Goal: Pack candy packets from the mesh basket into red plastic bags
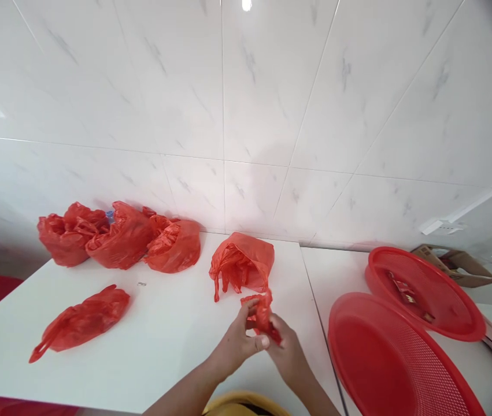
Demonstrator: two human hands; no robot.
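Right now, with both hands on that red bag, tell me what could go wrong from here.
1. The thin red plastic bag is bunched tightly between the left hand and right hand; pulling hard might tear it.
2. The open red bag sits just behind the hands, handles trailing toward them, so a reach could snag it.
3. The red mesh basket lies close beside the right hand; an elbow swing might knock it.

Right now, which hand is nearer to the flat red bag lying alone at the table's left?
Left. The left hand is closer to the flat red bag; the right hand lies beyond it, farther right.
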